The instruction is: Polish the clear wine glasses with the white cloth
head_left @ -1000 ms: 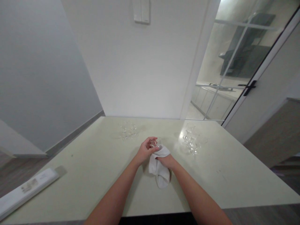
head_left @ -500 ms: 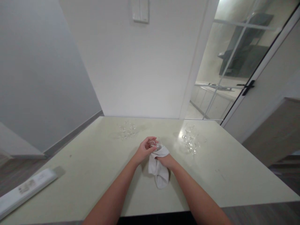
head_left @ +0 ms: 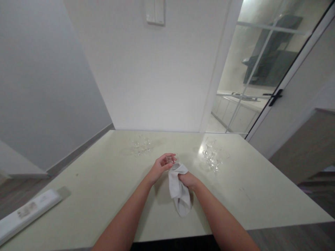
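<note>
My left hand (head_left: 159,169) is closed around a small clear glass (head_left: 171,160), held just above the pale table (head_left: 104,195). Pressed against that glass is a white cloth (head_left: 179,190), gripped by my right hand (head_left: 187,180); its loose end hangs down to the tabletop. Both hands meet at the middle of the table.
A cluster of clear glasses (head_left: 141,146) stands at the back left, another group of stemmed glasses (head_left: 213,157) at the back right. A long white box (head_left: 27,213) lies at the left edge. A white wall is behind, and a glass door (head_left: 261,69) to the right.
The hands and cloth shifted slightly; the cloth's hanging end now drops a bit lower and further right. The view moved a little.
</note>
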`<state>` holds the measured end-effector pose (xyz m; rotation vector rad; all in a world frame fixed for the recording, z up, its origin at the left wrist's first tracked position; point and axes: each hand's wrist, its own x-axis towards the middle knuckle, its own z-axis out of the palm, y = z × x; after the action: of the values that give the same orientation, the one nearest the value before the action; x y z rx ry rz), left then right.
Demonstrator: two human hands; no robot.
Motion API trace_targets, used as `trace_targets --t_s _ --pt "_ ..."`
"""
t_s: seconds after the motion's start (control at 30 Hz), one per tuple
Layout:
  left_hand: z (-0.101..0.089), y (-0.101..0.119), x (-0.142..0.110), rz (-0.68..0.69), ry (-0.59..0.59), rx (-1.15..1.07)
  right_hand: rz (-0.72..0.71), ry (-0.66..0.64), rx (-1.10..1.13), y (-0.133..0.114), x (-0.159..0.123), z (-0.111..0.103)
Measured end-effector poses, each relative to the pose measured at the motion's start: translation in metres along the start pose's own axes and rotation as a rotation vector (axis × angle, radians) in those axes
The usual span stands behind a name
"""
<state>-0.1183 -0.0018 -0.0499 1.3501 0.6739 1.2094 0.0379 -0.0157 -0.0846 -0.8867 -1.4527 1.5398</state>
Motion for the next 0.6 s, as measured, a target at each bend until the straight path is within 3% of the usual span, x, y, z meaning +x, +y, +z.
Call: trace_targets --t_s 0.1,0.3,0.4,0.47,0.6 --pt "-0.002 0.000 0.001 -0.021 0.004 -0.080 0.119 -0.035 0.212 -0.004 -0.003 0.003" --pt "-0.016 0.007 0.008 0.089 0.262 -0.322 0.102 0.281 0.424 -0.016 0.009 -0.002" --pt "-0.024 0.009 0.010 0.177 0.356 -0.355 0.090 0.354 0.459 -0.017 0.012 -0.003" --pt "-0.024 0.010 0.010 0.194 0.351 -0.332 0.092 0.315 0.463 -0.016 0.012 0.001" --pt "-0.012 0.007 0.006 0.151 0.195 -0.197 0.096 0.191 0.463 -0.012 0.012 0.010"
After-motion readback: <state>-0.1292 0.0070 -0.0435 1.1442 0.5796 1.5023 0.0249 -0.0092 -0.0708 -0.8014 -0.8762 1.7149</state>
